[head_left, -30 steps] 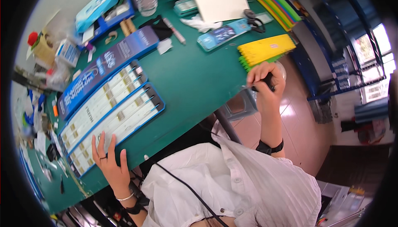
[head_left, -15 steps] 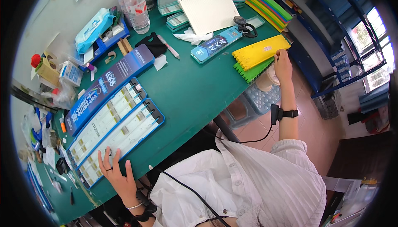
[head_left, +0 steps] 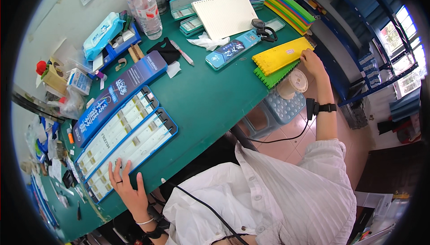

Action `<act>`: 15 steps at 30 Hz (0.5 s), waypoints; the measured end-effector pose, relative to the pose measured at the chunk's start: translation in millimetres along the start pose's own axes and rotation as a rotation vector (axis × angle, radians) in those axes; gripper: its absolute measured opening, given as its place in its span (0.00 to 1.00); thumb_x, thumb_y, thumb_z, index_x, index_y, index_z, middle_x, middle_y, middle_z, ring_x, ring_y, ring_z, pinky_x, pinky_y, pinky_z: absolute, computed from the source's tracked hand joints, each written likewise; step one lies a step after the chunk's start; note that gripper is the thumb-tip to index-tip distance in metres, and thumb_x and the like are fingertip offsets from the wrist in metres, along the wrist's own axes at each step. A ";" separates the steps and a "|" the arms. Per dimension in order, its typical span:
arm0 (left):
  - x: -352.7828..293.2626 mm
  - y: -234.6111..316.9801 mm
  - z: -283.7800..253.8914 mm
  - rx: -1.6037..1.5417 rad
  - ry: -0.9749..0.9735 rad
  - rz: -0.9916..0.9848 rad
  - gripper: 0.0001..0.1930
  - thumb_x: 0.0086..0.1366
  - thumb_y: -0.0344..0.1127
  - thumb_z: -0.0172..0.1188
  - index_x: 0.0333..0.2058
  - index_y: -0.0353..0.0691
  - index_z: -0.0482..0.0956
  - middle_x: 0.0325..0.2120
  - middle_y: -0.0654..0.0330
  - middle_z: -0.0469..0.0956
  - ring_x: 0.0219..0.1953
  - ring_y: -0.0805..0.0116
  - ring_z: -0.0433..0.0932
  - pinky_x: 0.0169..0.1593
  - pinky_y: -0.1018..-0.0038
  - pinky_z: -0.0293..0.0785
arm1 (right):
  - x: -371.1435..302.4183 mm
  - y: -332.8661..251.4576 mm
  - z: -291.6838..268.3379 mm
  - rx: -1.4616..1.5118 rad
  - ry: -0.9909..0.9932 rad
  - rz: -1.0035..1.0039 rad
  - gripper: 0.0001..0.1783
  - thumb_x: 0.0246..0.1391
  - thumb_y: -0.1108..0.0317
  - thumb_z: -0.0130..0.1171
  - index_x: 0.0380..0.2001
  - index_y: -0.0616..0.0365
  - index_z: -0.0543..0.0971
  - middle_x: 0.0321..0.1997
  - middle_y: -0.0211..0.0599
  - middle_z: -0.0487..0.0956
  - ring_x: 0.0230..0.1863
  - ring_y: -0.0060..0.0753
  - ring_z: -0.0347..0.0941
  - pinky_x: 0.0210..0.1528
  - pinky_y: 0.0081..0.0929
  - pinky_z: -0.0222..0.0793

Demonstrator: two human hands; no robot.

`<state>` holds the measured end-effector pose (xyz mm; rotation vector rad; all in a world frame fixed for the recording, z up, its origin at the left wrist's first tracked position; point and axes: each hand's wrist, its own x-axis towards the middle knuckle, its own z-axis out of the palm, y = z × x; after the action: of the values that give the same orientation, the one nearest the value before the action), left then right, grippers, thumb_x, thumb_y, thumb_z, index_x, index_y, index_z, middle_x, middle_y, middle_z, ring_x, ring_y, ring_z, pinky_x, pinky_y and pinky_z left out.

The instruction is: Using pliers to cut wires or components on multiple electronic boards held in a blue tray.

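Note:
My left hand (head_left: 129,194) lies with fingers spread on the near end of a long blue-rimmed case (head_left: 134,143), opened flat, with white inner panels and rows of small yellowish pieces. At the table's right edge, my right hand (head_left: 315,64) is closed, its fingertips pinched beside the end of a yellow notched foam board (head_left: 280,57). Whatever those fingertips hold is too small to make out. Beneath the yellow board lies a green notched board (head_left: 272,78). A pale spool (head_left: 294,83) stands just below my right hand, over a grey-blue plastic stool (head_left: 283,107).
A long blue printed sleeve (head_left: 117,93) lies behind the case. Farther back are a teal box (head_left: 234,48), black scissors (head_left: 267,34), a lined notebook (head_left: 226,14), a water bottle (head_left: 148,14) and stacked coloured foam boards (head_left: 286,7). Blue shelving (head_left: 333,43) stands right.
My right hand has shifted to the right and its forearm has swung outward, uncovering more of the spool. The left hand stays on the case.

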<state>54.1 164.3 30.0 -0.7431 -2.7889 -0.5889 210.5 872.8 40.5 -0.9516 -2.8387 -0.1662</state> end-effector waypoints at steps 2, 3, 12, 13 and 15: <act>-0.2 0.1 0.0 -0.003 -0.002 -0.004 0.19 0.66 0.37 0.58 0.54 0.38 0.78 0.63 0.52 0.69 0.70 0.44 0.55 0.69 0.50 0.51 | 0.4 -2.7 -0.9 -0.026 -0.014 -0.012 0.10 0.59 0.63 0.56 0.36 0.59 0.76 0.44 0.44 0.75 0.45 0.51 0.77 0.44 0.45 0.74; -1.1 0.1 -1.1 0.000 0.002 -0.005 0.19 0.66 0.37 0.58 0.54 0.38 0.78 0.63 0.52 0.69 0.70 0.44 0.55 0.69 0.50 0.52 | -0.5 -16.6 -6.5 -0.060 0.011 -0.011 0.10 0.57 0.64 0.57 0.37 0.60 0.77 0.44 0.44 0.75 0.44 0.51 0.77 0.43 0.44 0.75; 2.7 0.5 -3.0 0.014 -0.008 0.005 0.20 0.67 0.38 0.57 0.55 0.38 0.76 0.63 0.53 0.68 0.71 0.46 0.55 0.71 0.53 0.49 | -32.0 -71.0 -22.4 0.227 0.330 0.117 0.10 0.56 0.65 0.58 0.34 0.62 0.80 0.37 0.45 0.80 0.40 0.44 0.80 0.40 0.38 0.74; 3.3 -0.1 -2.9 0.023 -0.015 0.016 0.22 0.67 0.40 0.57 0.58 0.38 0.74 0.64 0.53 0.67 0.71 0.46 0.55 0.71 0.53 0.48 | -30.5 -66.6 -25.6 0.505 0.441 0.116 0.09 0.58 0.66 0.58 0.33 0.62 0.81 0.35 0.45 0.82 0.39 0.41 0.80 0.40 0.36 0.74; 6.8 4.6 -9.4 -0.094 0.022 -0.027 0.25 0.67 0.42 0.57 0.60 0.38 0.71 0.64 0.53 0.66 0.71 0.47 0.55 0.71 0.53 0.47 | -46.8 -55.3 -53.7 0.602 0.616 0.120 0.09 0.63 0.70 0.53 0.32 0.62 0.81 0.25 0.34 0.78 0.25 0.23 0.72 0.30 0.24 0.67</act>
<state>51.4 166.9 41.9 -0.7136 -2.7711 -0.7334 219.4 793.2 82.1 -0.7556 -2.0670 0.3352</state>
